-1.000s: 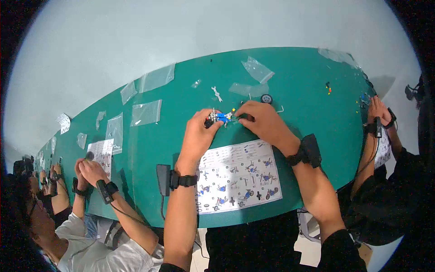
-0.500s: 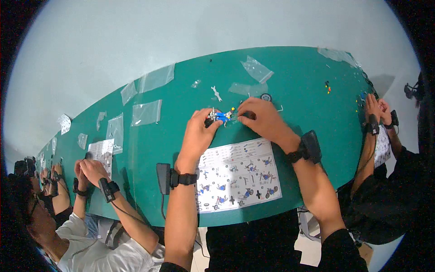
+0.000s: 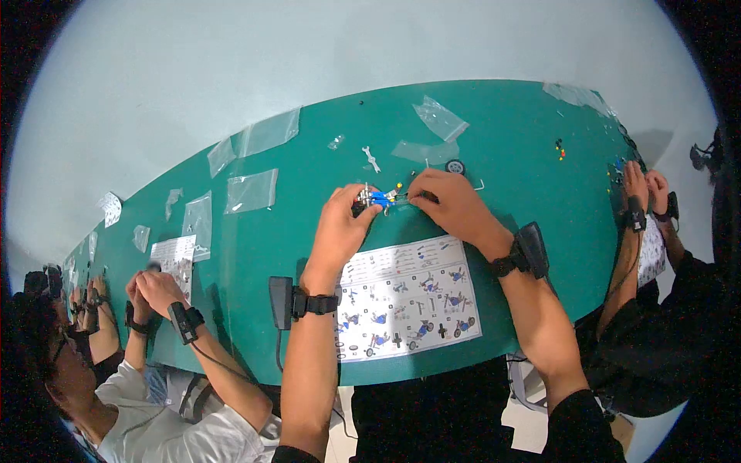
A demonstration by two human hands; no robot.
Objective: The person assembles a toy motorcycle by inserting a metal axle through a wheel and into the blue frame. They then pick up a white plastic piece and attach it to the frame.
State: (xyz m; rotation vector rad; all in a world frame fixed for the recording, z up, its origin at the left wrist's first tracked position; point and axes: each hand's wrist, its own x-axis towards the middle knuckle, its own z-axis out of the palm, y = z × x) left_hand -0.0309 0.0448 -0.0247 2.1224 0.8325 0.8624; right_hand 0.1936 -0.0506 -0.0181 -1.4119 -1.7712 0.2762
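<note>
A small toy model [image 3: 381,198] in blue, silver and yellow sits above the table between my two hands. My left hand [image 3: 340,224] is closed around its left end, with thumb and fingers pinching the silver and blue parts. At the model's right end, my right hand [image 3: 455,207] is closed in a pinch, but what lies between its fingertips is too small and hidden to name. Just beyond the right hand rests a black toy wheel [image 3: 455,167]. A bent hex key [image 3: 480,185] lies to the right of that hand. Farther back is a flat light-coloured wrench [image 3: 371,159].
A printed instruction sheet [image 3: 409,301] lies in front of me between my forearms. Clear plastic bags [image 3: 251,192] are scattered over the green table [image 3: 309,166]. Other people work at the left and right; small coloured pieces [image 3: 560,150] lie toward the right.
My right fingers have shifted very slightly at the model's right end. My left hand keeps its hold, and the view has moved a touch.
</note>
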